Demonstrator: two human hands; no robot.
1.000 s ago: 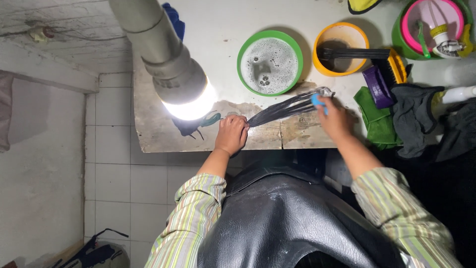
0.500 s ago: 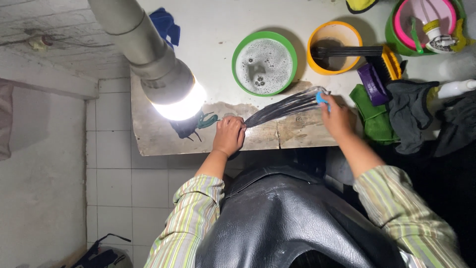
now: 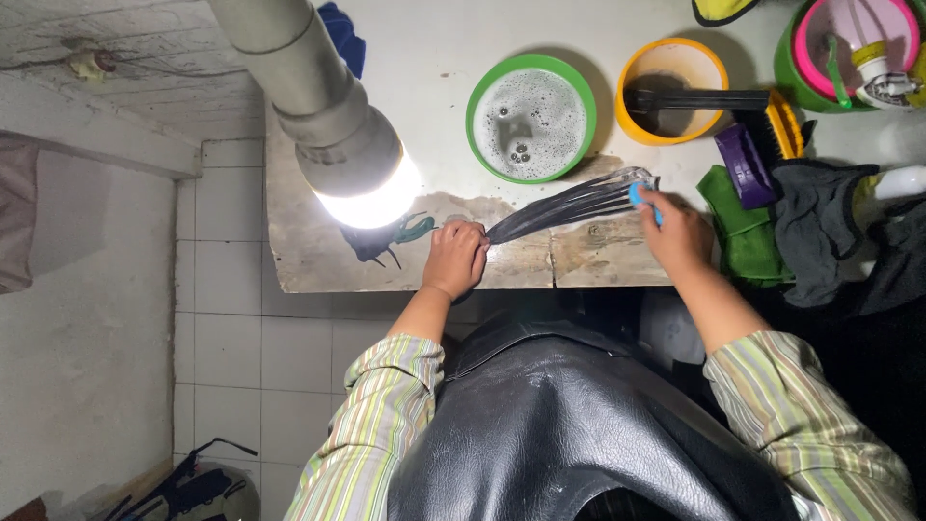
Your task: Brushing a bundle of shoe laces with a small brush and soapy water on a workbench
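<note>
A wet bundle of dark hair strands (image 3: 569,205) lies spread across the worn wooden board (image 3: 318,260) at the table's near edge. My left hand (image 3: 455,256) is closed on the gathered end of the strands and presses it to the board. My right hand (image 3: 675,232) grips a small blue brush (image 3: 640,194) at the fanned far end of the strands. A green bowl of soapy water (image 3: 531,118) stands just beyond the strands.
A lit lamp (image 3: 357,174) on a grey tube hangs over the board's left part. An orange bowl (image 3: 672,90) holds a black comb. Purple and yellow brushes (image 3: 762,140), green and dark cloths (image 3: 772,232) and a green-pink basin (image 3: 854,48) crowd the right. White tiled floor lies at left.
My right hand with the blue brush has stayed at the strands' far end, shifting only slightly. My left hand still holds the gathered end. The view has drifted a little.
</note>
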